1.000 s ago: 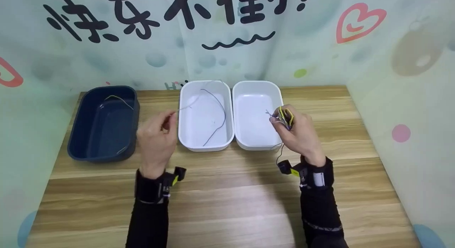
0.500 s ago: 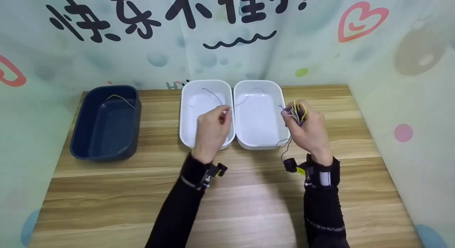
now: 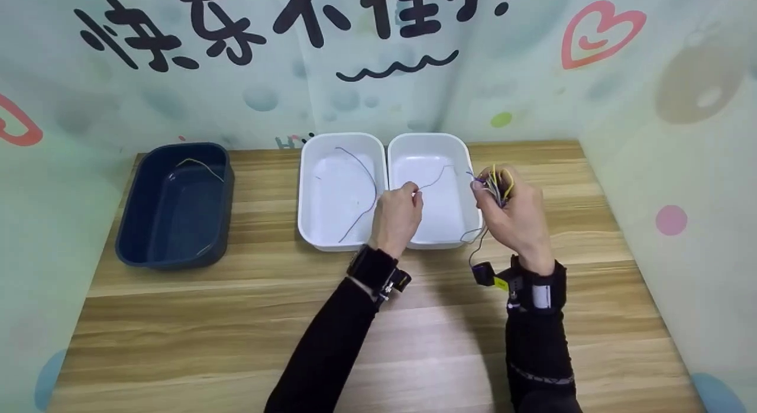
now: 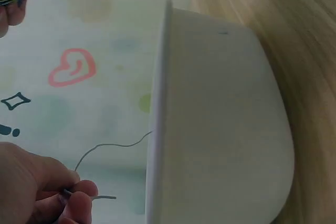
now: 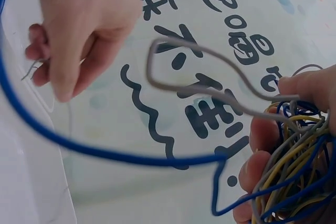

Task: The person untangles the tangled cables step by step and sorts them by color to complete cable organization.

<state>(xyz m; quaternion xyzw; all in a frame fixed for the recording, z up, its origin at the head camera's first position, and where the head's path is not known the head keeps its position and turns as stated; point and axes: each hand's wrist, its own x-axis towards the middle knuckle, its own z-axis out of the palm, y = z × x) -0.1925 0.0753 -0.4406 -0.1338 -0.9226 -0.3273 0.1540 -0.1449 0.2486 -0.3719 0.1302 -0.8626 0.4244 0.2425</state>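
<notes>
My left hand point(image 3: 397, 219) pinches a thin grey wire point(image 4: 113, 145) between thumb and fingers, close over the near left edge of the right white bin point(image 3: 426, 220). In the left wrist view one end of the wire pokes out past the fingertips, and the rest arcs toward the bin's rim. My right hand point(image 3: 520, 223) grips a tangled bundle of wires point(image 5: 294, 166) in blue, yellow and grey, at the right side of that same bin. A loop of blue wire point(image 5: 105, 153) and a bent grey wire point(image 5: 194, 45) stick out of the bundle.
The left white bin point(image 3: 322, 212) stands beside the right one, with a dark wire point(image 3: 375, 188) curved inside it. A navy bin point(image 3: 171, 218) at the left holds a yellow wire point(image 3: 204, 164). A printed cloth point(image 3: 236, 111) hangs behind the wooden table point(image 3: 207, 342).
My left hand has moved right with its grey wire, from beside the left white bin, across it, to the right white bin. My right hand has shifted slightly right, still holding the bundle.
</notes>
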